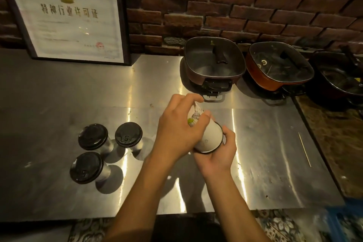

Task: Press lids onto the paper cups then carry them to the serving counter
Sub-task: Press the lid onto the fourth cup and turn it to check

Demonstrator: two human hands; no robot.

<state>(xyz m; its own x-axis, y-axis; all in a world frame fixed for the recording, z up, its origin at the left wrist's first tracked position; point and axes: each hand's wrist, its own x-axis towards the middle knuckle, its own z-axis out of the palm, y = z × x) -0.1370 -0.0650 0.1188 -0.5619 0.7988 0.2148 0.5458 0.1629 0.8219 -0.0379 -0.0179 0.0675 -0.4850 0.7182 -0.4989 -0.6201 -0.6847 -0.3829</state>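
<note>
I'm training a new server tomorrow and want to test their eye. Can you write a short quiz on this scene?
1. How many lidded cups stand on the steel table?
2. True or false: the held cup is upright.
3. What lies on the table's right side? A) a spoon B) a thin stick C) a knife

Key
1. Three.
2. False: it is tilted, with the left hand round its body and the right hand at its black-rimmed end.
3. B.
</note>
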